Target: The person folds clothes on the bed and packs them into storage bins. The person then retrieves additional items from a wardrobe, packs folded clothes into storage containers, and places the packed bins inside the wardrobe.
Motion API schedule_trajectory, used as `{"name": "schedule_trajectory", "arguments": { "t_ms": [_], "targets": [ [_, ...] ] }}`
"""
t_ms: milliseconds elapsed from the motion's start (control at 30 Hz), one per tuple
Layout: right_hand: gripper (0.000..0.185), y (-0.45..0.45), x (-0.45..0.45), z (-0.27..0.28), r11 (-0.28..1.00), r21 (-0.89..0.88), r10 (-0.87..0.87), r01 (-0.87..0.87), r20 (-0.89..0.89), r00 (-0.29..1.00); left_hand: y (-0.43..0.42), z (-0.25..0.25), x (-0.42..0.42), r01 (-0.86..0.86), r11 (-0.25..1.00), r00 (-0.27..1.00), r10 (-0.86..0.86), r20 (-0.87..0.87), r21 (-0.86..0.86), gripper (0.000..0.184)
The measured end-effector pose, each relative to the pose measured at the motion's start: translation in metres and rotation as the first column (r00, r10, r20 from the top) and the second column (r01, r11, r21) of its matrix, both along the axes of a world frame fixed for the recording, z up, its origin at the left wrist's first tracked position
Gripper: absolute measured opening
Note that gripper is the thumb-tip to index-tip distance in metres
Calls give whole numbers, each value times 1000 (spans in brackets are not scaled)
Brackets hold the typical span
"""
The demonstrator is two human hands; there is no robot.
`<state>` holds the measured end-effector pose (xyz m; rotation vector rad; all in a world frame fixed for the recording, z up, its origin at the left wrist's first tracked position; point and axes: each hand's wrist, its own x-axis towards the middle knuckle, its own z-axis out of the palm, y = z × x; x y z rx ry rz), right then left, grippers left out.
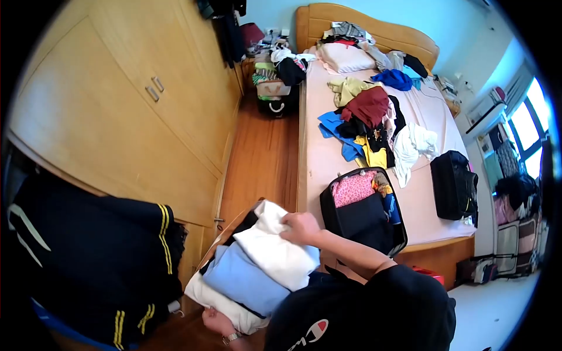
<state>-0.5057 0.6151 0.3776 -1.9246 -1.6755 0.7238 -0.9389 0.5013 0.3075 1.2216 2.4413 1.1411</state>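
Note:
A stack of folded clothes, with a white garment on top, a light blue one below it and a cream one lowest, is held in front of my body. My right hand rests on the upper edge of the white garment, its fingers bent against the cloth. Under the near left corner of the stack is my left hand, with a watch at the wrist; its fingers are mostly hidden beneath the cream cloth.
On the bed lie an open black suitcase, a black bag and a heap of mixed clothes. A wooden wardrobe stands at the left, with dark clothes before it. A filled bag sits beyond the wooden floor.

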Motion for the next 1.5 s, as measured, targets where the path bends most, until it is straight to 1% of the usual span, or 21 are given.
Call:
{"name": "schedule_trajectory", "arguments": {
  "t_ms": [67, 100, 133, 167, 200, 233, 333, 367, 467, 500, 600, 633, 733, 767, 833, 933, 1067, 1133, 1200, 1333, 1500],
  "targets": [
    [32, -2, 21, 9, 992, 42, -121, 119, 51, 991, 51, 32, 28, 105, 989, 974, -123, 189, 101, 9],
    [30, -2, 30, 12, 983, 43, -184, 181, 65, 981, 74, 16, 18, 209, 972, 930, -230, 286, 102, 4],
    [29, -4, 38, 12, 968, 39, -249, 246, 77, 966, 96, 23, 22, 307, 950, 902, -308, 304, 50, 7],
    [28, -3, 48, -3, 949, 125, -298, 288, 67, 952, 121, 24, 29, 359, 923, 806, -380, 453, 137, 11],
    [27, -1, 53, -4, 928, 124, -361, 352, 61, 931, 146, 23, 36, 389, 893, 682, -443, 581, 225, 16],
    [29, 2, 62, -13, 910, 103, -409, 402, 61, 911, 175, 31, 46, 502, 860, 703, -468, 536, 93, 27],
    [32, 27, 84, -38, 833, 42, -553, 552, 24, 833, 259, 49, 97, 718, 696, 642, -657, 395, -9, 25],
    [32, 39, 94, -45, 814, 5, -581, 581, 13, 814, 296, 33, 106, 734, 679, 620, -679, 393, 17, 32],
    [33, 86, 126, -59, 727, 84, -683, 682, -7, 730, 404, 31, 167, 820, 549, 569, -813, 124, -163, 39],
    [39, 103, 140, -58, 693, 108, -718, 713, 4, 696, 439, 26, 193, 835, 540, 549, -809, 211, -105, 45],
    [50, 147, 181, -26, 603, 35, -798, 797, 20, 602, 535, 43, 279, 883, 437, 464, -869, 173, -172, 47],
    [71, 155, 195, -19, 603, -66, -790, 795, 88, 606, 561, 43, 308, 896, 416, 439, -882, 170, -156, 47],
    [89, 170, 225, 11, 559, -252, -800, 790, 88, 594, 629, 44, 393, 962, 270, 265, -916, 302, -26, 47],
    [103, 175, 233, 13, 522, -301, -822, 798, 73, 565, 649, 43, 419, 977, 214, 210, -936, 283, -17, 47],
    [105, 183, 241, 8, 437, -267, -877, 859, 83, 472, 683, 46, 482, 994, 106, 100, -965, 242, 13, 49],
    [110, 197, 250, -7, 283, -295, -944, 913, 82, 319, 714, 77, 579, 963, -30, -14, -998, 61, -268, 52],
    [110, 231, 268, -30, 22, -371, -997, 928, 63, 49, 760, 49, 722, 915, -293, -318, -947, -49, -278, 53],
    [110, 251, 275, -46, -94, -390, -995, 916, 70, -72, 773, 22, 787, 879, -401, -428, -902, -59, -258, 53],
    [112, 279, 285, -64, -187, -377, -982, 907, 107, -158, 781, 2, 851, 823, -456, -478, -878, 20, -340, 53],
    [115, 330, 335, -91, -326, -510, -945, 797, 150, -290, 790, -55, 954, 744, -573, -604, -797, 23, -343, 51],
    [121, 364, 380, -187, -413, -579, -909, 703, 307, -281, 797, -166, 1016, 682, -602, -659, -752, 6, -415, 53]
  ]
}}
